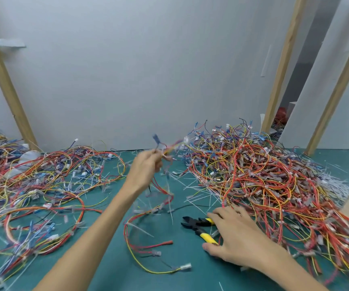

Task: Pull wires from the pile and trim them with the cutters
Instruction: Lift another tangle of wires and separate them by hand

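A loose spread of wires (33,181) covers the left of the green mat (110,259); just right of it the raised left hand (146,164) pinches a blurred wire bundle (167,150), whose red and yellow strands trail down to the mat. Further right the cutters (198,225) lie flat with jaws apart, the right hand (234,238) spread-fingered over their yellow handles, not closed round them, beside the big pile (263,175)
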`<state>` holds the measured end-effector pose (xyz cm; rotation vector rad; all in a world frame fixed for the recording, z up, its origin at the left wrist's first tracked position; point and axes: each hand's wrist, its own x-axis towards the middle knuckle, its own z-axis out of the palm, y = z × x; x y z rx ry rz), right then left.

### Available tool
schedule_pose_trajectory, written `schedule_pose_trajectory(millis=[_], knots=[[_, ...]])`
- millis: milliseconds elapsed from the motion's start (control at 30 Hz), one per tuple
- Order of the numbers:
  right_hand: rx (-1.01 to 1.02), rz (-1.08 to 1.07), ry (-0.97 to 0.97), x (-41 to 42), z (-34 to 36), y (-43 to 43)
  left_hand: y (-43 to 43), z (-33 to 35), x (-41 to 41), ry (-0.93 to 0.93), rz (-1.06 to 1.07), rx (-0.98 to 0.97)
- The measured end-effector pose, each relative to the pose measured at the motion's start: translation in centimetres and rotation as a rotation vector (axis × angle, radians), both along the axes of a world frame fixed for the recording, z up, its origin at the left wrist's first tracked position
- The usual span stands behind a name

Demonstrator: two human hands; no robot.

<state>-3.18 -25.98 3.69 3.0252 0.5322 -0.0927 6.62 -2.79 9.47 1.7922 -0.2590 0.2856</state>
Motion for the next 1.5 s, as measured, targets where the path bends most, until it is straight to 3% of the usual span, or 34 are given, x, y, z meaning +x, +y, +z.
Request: schedule_pose_trajectory(millis=[167,267,400,467,733,833,900,1000,1067,1233,1300,1400,1500], knots=[[-0.148,-0.01,-0.108,0.4,0.4,0.8,0.3,-6.0,-2.1,0.07,-0.066,0.291],[-0.163,-0.007,-0.202,1.0,0.6,1.4,0.5,-6.7,-2.8,0.063,-0.038,0.197],[-0.019,-0.148,-0.221,2.4,0.8,0.9,0.9,-6.5,-2.9,0.144,-0.078,0.102],[0.265,-0.221,-0.181,3.3,1.2,0.3,1.0,-6.3,-2.9,0.137,-0.038,0.097],[1.644,-0.384,0.321,5.6,5.5,0.4,0.4,-5.8,-2.7,-0.01,0.131,0.244],[1.954,-0.31,0.396,6.3,7.0,1.7,0.3,-5.0,-2.7,-0.077,0.201,0.207],[1.845,-0.242,0.325,6.9,7.2,2.7,0.5,-3.9,-2.6,-0.112,0.213,0.163],[1.446,-0.114,0.084,7.5,6.8,4.5,1.0,-1.8,-2.1,-0.147,0.156,0.171],[1.351,-0.035,0.056,8.0,6.6,5.7,1.4,-0.4,-1.9,-0.132,0.053,0.141],[1.378,0.02,0.106,8.7,6.5,7.2,2.5,2.3,-1.2,-0.046,-0.094,-0.028],[1.467,-0.016,0.13,8.9,6.7,7.3,3.1,2.8,-0.9,-0.081,-0.105,0.079],[1.584,-0.068,0.149,9.2,7.4,7.0,4.3,2.5,-0.7,-0.153,-0.061,0.408],[1.635,-0.153,0.085,9.5,7.9,6.0,5.5,1.0,-1.2,-0.063,-0.072,0.463]])
